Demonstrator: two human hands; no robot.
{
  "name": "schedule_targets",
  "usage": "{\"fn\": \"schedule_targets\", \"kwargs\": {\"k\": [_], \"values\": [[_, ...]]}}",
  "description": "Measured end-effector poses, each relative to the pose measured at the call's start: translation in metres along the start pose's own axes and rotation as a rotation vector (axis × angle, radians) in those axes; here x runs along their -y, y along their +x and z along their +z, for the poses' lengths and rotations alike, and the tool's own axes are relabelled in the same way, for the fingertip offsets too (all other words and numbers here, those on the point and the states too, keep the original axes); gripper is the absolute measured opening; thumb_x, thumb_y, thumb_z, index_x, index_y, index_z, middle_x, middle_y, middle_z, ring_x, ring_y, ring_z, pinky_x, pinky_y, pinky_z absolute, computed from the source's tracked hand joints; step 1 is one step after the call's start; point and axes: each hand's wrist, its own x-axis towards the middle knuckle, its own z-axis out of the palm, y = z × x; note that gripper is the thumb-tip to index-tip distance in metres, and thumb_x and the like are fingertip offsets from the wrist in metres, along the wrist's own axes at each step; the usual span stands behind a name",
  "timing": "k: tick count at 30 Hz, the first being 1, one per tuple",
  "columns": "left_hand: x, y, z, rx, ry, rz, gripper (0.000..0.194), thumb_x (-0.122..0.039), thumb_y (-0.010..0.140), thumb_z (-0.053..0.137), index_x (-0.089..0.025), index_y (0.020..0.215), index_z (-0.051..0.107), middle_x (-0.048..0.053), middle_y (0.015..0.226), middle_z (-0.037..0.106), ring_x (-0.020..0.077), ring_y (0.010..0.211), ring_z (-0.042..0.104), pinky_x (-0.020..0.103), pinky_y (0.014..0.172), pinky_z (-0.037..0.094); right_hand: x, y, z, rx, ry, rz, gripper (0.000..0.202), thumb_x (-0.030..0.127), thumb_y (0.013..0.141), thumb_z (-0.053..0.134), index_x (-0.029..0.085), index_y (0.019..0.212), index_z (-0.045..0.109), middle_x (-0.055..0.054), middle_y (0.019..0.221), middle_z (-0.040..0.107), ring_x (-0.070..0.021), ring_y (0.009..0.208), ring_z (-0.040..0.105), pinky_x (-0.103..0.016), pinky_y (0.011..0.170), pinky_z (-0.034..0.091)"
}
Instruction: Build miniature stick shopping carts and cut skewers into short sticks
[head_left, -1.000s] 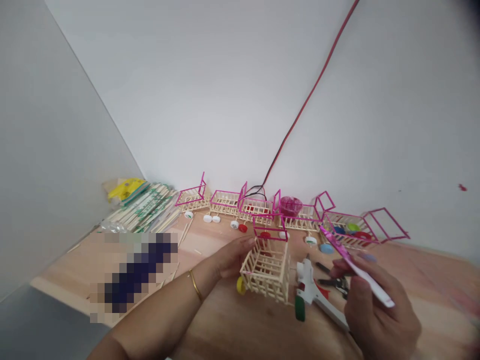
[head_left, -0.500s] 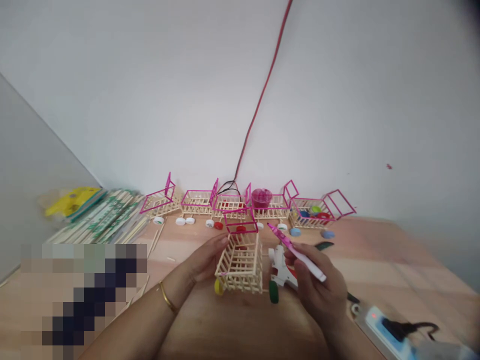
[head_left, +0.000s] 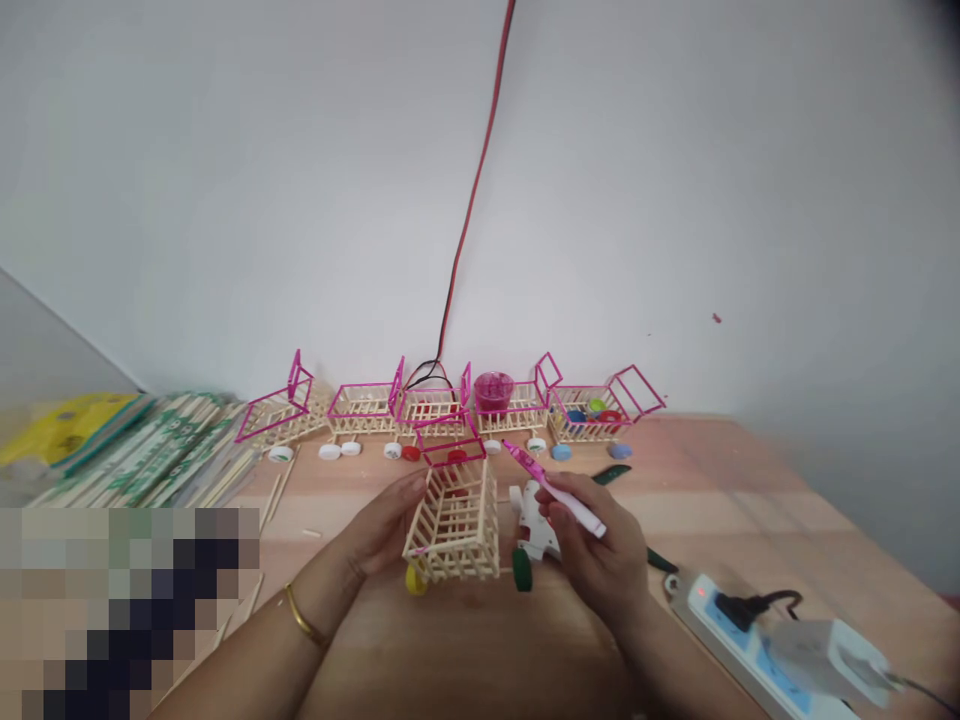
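Note:
My left hand (head_left: 386, 525) grips the left side of a miniature shopping cart (head_left: 454, 525) made of thin wooden sticks. Its handle frame is coloured magenta, the basket mostly bare wood with a small pink mark at the near left corner. A yellow bottle cap (head_left: 416, 577) and a green bottle cap (head_left: 523, 570) serve as wheels at its near end. In my right hand (head_left: 604, 550) is a pink marker (head_left: 555, 488), uncapped, its tip pointing up and left, apart from the cart. Behind that hand lies a white glue gun (head_left: 534, 525), partly hidden.
Several similar carts with magenta rims (head_left: 364, 405) line the wall. A magenta-stained cup (head_left: 493, 393) sits in one; coloured caps (head_left: 596, 408) lie in another. Packs of sticks (head_left: 161, 445) and a yellow bag (head_left: 67, 430) are at left. A power strip (head_left: 739, 640) with plugs lies right.
The whole view has shifted, so the carts and both hands appear further left. My hands keep the same holds on the cart and marker. More of the power strip shows.

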Motion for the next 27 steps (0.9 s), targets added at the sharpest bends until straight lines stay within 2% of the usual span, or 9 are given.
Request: {"fn": "schedule_targets", "kwargs": {"k": [5, 12, 20, 27], "values": [[-0.001, -0.001, 0.002, -0.006, -0.017, 0.011, 0.046, -0.040, 0.078, 0.068, -0.013, 0.115, 0.063, 0.014, 0.110, 0.067, 0.0258, 0.097, 0.065, 0.039, 0.088, 0.050, 0.000, 0.000, -0.003, -0.031, -0.066, -0.018, 0.020, 0.024, 0.086, 0.058, 0.024, 0.106, 0.062, -0.004, 0.085, 0.070, -0.0165, 0.067, 0.068, -0.028, 0.061, 0.057], [0.001, -0.002, 0.003, -0.015, -0.043, -0.019, 0.048, -0.039, 0.075, 0.072, -0.014, 0.114, 0.061, 0.014, 0.105, 0.068, 0.0248, 0.087, 0.068, 0.038, 0.078, 0.053, -0.009, -0.005, -0.003, -0.085, -0.149, 0.098, 0.018, 0.029, 0.088, 0.056, 0.023, 0.103, 0.063, -0.005, 0.087, 0.070, -0.0185, 0.073, 0.068, -0.031, 0.068, 0.056], [0.001, -0.003, 0.005, 0.015, -0.050, -0.022, 0.047, -0.036, 0.073, 0.074, -0.012, 0.110, 0.061, 0.015, 0.104, 0.068, 0.0236, 0.082, 0.068, 0.032, 0.067, 0.054, -0.001, 0.000, -0.002, 0.019, -0.165, 0.016, 0.013, 0.025, 0.089, 0.054, 0.025, 0.100, 0.061, -0.001, 0.082, 0.068, -0.0146, 0.066, 0.068, -0.025, 0.061, 0.053], [0.005, -0.003, 0.001, 0.036, -0.053, -0.019, 0.046, -0.035, 0.075, 0.074, -0.012, 0.112, 0.060, 0.015, 0.103, 0.068, 0.0241, 0.086, 0.068, 0.034, 0.073, 0.054, 0.001, 0.003, -0.002, 0.058, -0.183, -0.029, 0.014, 0.025, 0.090, 0.053, 0.025, 0.103, 0.060, -0.002, 0.083, 0.068, -0.0145, 0.069, 0.067, -0.024, 0.062, 0.053]]}}
